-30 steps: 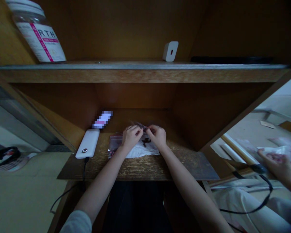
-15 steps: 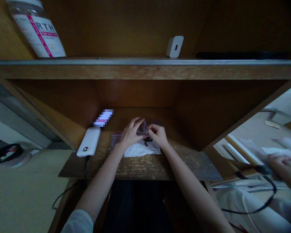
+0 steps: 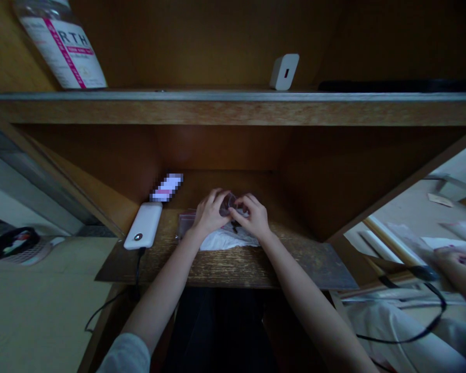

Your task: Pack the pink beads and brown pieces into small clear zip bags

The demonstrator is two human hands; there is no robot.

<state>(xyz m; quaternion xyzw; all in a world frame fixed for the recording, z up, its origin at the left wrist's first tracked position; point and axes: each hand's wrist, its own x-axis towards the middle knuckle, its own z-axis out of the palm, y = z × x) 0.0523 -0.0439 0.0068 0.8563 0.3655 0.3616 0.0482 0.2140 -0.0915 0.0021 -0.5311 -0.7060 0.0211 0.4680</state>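
My left hand [image 3: 210, 212] is curled around one side of a small clear plastic bag [image 3: 227, 203], thumb low and fingers at the top. On the other side my right hand [image 3: 254, 216] has its thumb and bent fingers at the bag's edge. The hands nearly meet over a crumpled white sheet [image 3: 227, 240], cloth or paper, I cannot tell which. Small dark pieces [image 3: 236, 226] lie on that sheet below the bag, partly covered by my right hand. Beside my left wrist lies another clear zip bag [image 3: 185, 223].
A white power bank [image 3: 144, 225] with a black cable stands left, near a blurred phone [image 3: 168, 187]. The upper shelf [image 3: 217, 111] holds a labelled jar [image 3: 68, 52] and a white charger [image 3: 285, 72]. At right is another person's hand [image 3: 454, 261]; a basket [image 3: 17, 246] sits on the floor.
My right hand's fingers have opened from a tight pinch into a wider curve, and its thumb has shifted left against the bag. My left hand keeps its hold.
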